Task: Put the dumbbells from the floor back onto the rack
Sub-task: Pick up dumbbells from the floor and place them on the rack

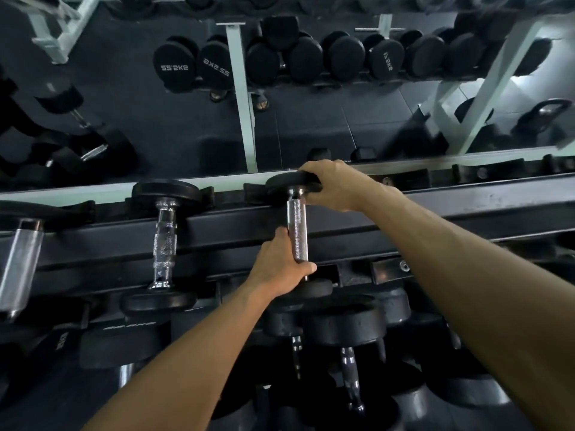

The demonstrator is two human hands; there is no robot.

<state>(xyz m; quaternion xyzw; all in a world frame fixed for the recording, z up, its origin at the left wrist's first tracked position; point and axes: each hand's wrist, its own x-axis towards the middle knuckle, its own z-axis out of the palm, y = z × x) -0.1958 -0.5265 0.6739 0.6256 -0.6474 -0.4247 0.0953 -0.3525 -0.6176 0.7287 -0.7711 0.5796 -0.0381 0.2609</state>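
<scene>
Your left hand (281, 264) curls around the near end of the knurled chrome handle of a black round-headed dumbbell (297, 233) lying across the top tier of the dark steel rack (466, 209). Your right hand (336, 185) grips its far head.

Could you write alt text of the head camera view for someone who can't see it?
A person sets a dumbbell on the top rack, left hand gripping its chrome handle, right hand holding the far weight. Another dumbbell rests to its left.
</scene>
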